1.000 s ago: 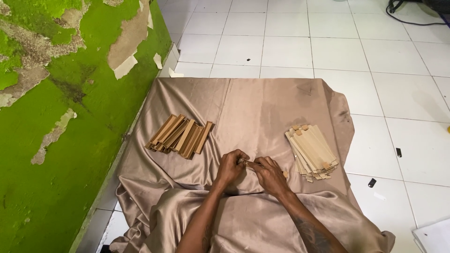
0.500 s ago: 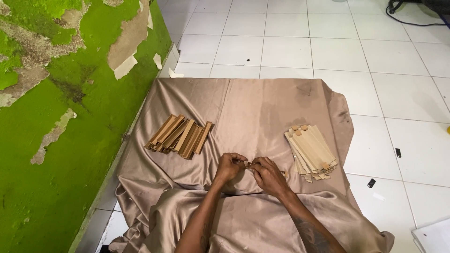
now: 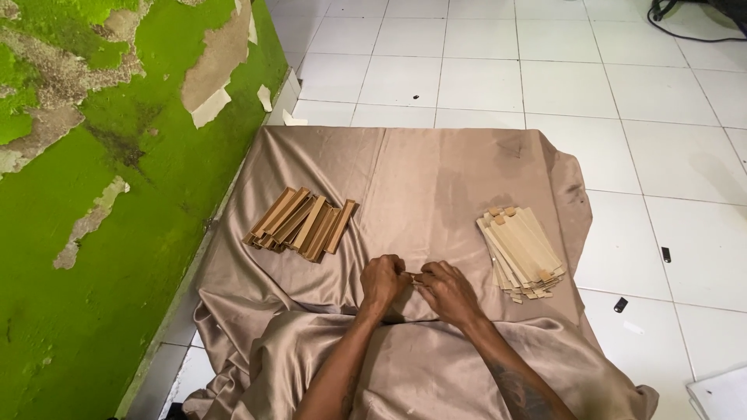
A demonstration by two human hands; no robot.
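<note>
My left hand (image 3: pixel 383 282) and my right hand (image 3: pixel 447 292) meet over the middle of a tan satin cloth (image 3: pixel 436 179) spread on the floor. Both pinch a small pale cardboard strip (image 3: pixel 415 278) between their fingertips; most of it is hidden by the fingers. To the left lies a pile of folded brown cardboard pieces (image 3: pixel 301 224). To the right lies a stack of flat pale cardboard strips (image 3: pixel 520 250).
A green wall with peeling paint (image 3: pixel 85 202) runs along the left. White floor tiles (image 3: pixel 482 70) surround the cloth. Small dark bits (image 3: pixel 620 305) lie on the tiles at right, a white sheet (image 3: pixel 720 393) at the bottom right corner, a black cable (image 3: pixel 692 15) top right.
The hands have stayed together at the cloth's middle, with only slight finger movement on the strip. The two piles have not moved.
</note>
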